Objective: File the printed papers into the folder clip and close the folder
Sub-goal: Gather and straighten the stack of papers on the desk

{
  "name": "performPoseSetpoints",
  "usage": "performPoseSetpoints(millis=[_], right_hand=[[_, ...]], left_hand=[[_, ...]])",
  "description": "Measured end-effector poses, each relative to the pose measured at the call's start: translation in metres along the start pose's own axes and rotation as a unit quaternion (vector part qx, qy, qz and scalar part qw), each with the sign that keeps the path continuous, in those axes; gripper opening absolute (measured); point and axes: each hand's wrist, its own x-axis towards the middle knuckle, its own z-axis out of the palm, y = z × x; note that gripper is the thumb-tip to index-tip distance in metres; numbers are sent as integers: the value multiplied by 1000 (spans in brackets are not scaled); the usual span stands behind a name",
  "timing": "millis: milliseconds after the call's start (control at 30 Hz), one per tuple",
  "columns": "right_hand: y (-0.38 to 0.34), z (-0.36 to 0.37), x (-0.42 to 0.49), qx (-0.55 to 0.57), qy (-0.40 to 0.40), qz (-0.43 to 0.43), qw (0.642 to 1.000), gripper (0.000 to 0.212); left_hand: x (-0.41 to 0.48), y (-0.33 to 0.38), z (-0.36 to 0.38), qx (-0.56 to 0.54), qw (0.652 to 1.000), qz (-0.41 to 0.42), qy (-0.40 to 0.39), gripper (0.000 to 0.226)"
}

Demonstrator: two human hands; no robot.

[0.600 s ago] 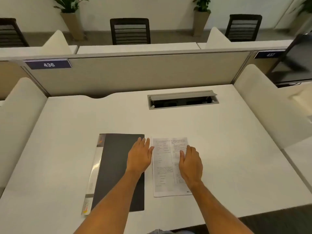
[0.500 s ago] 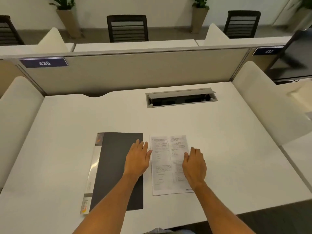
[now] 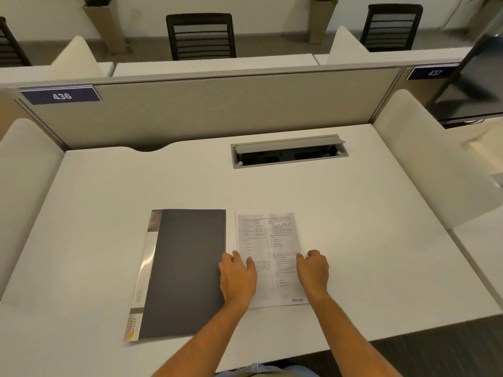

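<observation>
A closed dark grey folder (image 3: pixel 185 270) with a clear spine strip lies flat on the white desk (image 3: pixel 109 213). Just to its right lie the printed papers (image 3: pixel 268 240), flat, text side up. My left hand (image 3: pixel 237 278) sits on the papers' left edge with its fingers curled, and it overlaps the folder's right edge. At the papers' right edge, my right hand (image 3: pixel 313 270) has its fingers curled in and its thumb on the sheet. Both hands cover the lower half of the papers' sides. The folder's clip is hidden inside.
A grey cable tray (image 3: pixel 288 153) with its lid raised is set into the desk behind the papers. A beige partition (image 3: pixel 217 110) closes the back, and white curved dividers (image 3: pixel 424 164) stand at both sides. A dark monitor (image 3: pixel 479 85) stands at far right.
Both hands slid back toward me along the papers. Their fingers went from flat and spread to curled at the papers' side edges. Folder and papers stayed in place.
</observation>
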Motion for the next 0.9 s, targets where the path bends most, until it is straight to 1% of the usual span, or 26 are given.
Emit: performPoseSetpoints(millis=[33, 67, 100, 167, 200, 233, 367, 467, 600, 700, 767, 900], right_hand=[[1, 0, 1, 0, -7, 2, 1000, 21], [2, 1, 1, 0, -12, 5, 1000, 21], [2, 1, 1, -2, -16, 5, 1000, 27], [1, 1, 1, -11, -22, 4, 1000, 48], [1, 1, 2, -14, -22, 3, 1000, 54], [2, 1, 1, -17, -22, 2, 1000, 55], [8, 3, 0, -41, -11, -25, 999, 50], [6, -1, 1, -31, -21, -21, 999, 50], [4, -6, 5, -16, -35, -10, 999, 53], [3, -5, 5, -8, -30, -13, 999, 53], [4, -3, 4, -8, -22, -19, 1000, 53], [4, -1, 1, -10, -11, -19, 1000, 53]], left_hand=[[0, 4, 2, -18, 1000, -15, -3, 35], [1, 7, 3, -34, 999, -27, -5, 33], [4, 9, 4, -48, 998, -41, -4, 32], [10, 12, 3, -76, 995, -71, -1, 30], [13, 13, 3, -88, 992, -86, -1, 31], [16, 14, 2, -97, 990, -101, -3, 32], [25, 19, 0, -143, 978, -150, -9, 33], [28, 21, -4, -173, 970, -172, -12, 34], [31, 19, -5, -216, 958, -186, -23, 31], [37, 15, -8, -292, 931, -216, -39, 24], [39, 14, -13, -323, 917, -231, -45, 23], [38, 13, -17, -334, 913, -228, -59, 15]])
